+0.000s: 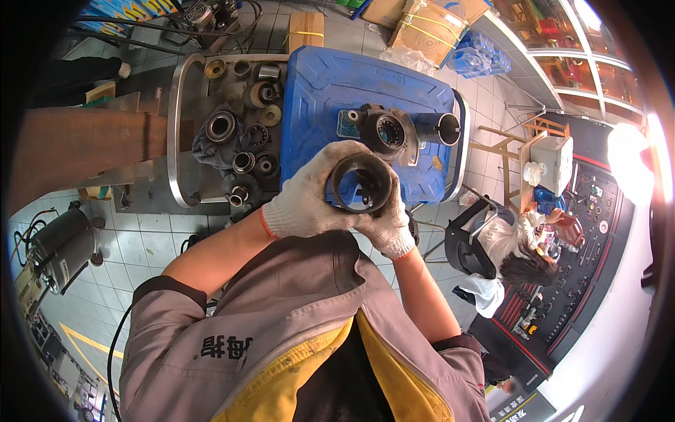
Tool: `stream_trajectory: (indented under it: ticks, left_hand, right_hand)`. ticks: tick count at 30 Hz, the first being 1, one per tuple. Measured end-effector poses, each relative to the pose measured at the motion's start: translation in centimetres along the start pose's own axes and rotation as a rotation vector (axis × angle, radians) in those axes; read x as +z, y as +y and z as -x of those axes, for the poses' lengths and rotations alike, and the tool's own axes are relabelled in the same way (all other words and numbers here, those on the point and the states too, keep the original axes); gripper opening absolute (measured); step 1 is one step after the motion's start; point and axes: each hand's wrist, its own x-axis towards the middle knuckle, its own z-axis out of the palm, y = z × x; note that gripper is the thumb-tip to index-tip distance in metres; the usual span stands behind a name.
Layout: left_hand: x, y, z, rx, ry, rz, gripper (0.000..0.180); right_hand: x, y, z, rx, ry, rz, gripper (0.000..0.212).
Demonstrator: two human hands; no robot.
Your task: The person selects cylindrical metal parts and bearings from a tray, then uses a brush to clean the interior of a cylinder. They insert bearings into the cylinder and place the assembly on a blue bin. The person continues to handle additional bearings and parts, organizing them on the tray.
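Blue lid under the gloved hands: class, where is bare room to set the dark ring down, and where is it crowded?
Bare: the blue lid's left half, between tray and flanged housing. Crowded: the metal tray full of bearings, and the lid's right beside the black tube.

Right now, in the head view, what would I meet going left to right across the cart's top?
Metal tray of bearings and rings → blue plastic lid → flanged bearing housing → dark steel tube.

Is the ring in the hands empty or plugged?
Empty: the ring, held by left hand and right hand, shows an open bore.
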Motion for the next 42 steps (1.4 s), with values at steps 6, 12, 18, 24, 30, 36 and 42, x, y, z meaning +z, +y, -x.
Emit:
stream_trajectory:
  ticks: [6, 12, 18, 24, 30, 36, 42]
  left_hand:
    - [2.2, 0.0, -2.6, -0.025, -0.027, -0.371, 0.09]
    - [-0.8, -2.5, -0.3, -0.323, -0.105, -0.221, 0.066]
    - [-5.5, -5.8, 7.3, -0.614, 0.156, -0.309, 0.054]
    - [-8.3, -7.3, 11.9, -0.705, 0.31, -0.427, 0.05]
    - [-11.0, -8.8, 13.4, -0.726, 0.323, -0.573, 0.049]
    - [-12.1, -9.8, 13.7, -0.811, 0.347, -0.505, 0.051]
    - [-12.2, -10.4, 13.8, -0.841, 0.322, -0.559, 0.053]
  right_hand:
    - [-3.0, 0.9, -1.0, -0.013, 0.201, 0.099, 0.088]
    - [-8.9, 4.3, -8.2, 0.133, 0.389, -0.407, 0.053]
    - [-8.7, 5.8, -10.3, 0.112, 0.318, -0.275, 0.049]
    - [-8.1, 5.1, -10.8, 0.162, 0.303, -0.18, 0.056]
    - [-8.1, 5.2, -10.4, 0.133, 0.324, -0.146, 0.051]
    - [-8.8, 5.3, -10.4, 0.091, 0.267, -0.08, 0.047]
    - [-9.3, 5.3, -10.7, 0.129, 0.208, -0.02, 0.047]
